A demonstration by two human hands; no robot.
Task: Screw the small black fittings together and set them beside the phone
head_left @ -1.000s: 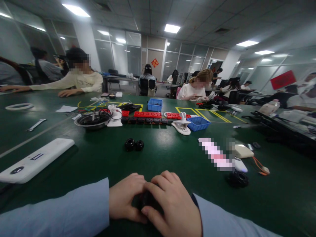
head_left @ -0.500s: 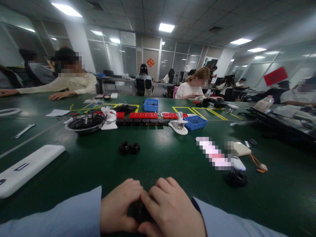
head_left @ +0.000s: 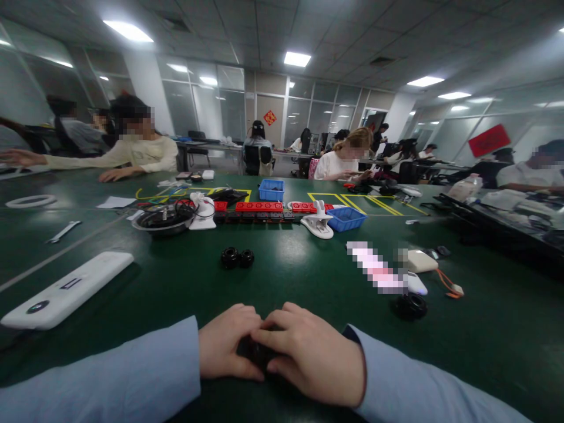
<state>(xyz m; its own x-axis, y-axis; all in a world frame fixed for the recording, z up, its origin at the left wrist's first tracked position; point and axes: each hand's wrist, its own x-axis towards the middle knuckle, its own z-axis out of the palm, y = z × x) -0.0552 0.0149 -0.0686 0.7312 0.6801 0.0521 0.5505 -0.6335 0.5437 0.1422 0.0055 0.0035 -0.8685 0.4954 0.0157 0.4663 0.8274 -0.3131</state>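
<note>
Right, both hands meet low and close to the body. The left hand (head_left: 227,349) and right hand (head_left: 311,361) curl shut around one small black part (head_left: 258,351), which is mostly hidden between the fingers. Forearms rest on the green table (head_left: 308,276), probably to steady a fiddly two-handed grip. A pair of black rings (head_left: 238,257) sits straight ahead of the knuckles, well apart. A lone black ring (head_left: 409,305) lies out beyond the right hand, and a white device (head_left: 66,289) beyond the left sleeve.
</note>
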